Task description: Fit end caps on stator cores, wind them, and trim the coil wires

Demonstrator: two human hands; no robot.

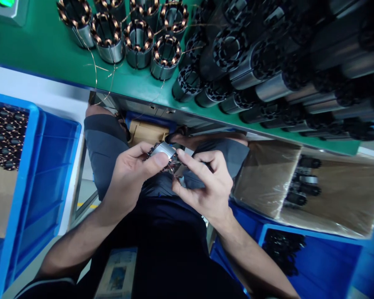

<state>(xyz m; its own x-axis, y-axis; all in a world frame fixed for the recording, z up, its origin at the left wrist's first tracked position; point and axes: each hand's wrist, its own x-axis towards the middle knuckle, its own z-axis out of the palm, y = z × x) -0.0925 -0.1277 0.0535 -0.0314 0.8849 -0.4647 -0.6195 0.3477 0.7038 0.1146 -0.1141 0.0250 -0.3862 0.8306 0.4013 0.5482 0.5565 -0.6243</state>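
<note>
Over my lap, my left hand (129,176) grips a motor stator (164,150) lying on its side, thumb across its bare metal wall. A thin copper wire (171,169) shows at its lower edge. My right hand (205,182) is curled at the stator's right end, its index fingertip by the rim and its thumb lower, near the wire. Some dark and grey material shows between the right fingers; what it is I cannot make out. On the green bench (50,54) ahead stand several stators wound with copper (139,41), loose wire ends trailing over the front edge.
Several dark stators without visible copper (188,83) crowd the bench's right side, some stacked. To the left, a blue crate (51,166) holds wound stators. At right are a plastic-lined carton (339,195) with a few stators and a blue bin (324,257) of black parts.
</note>
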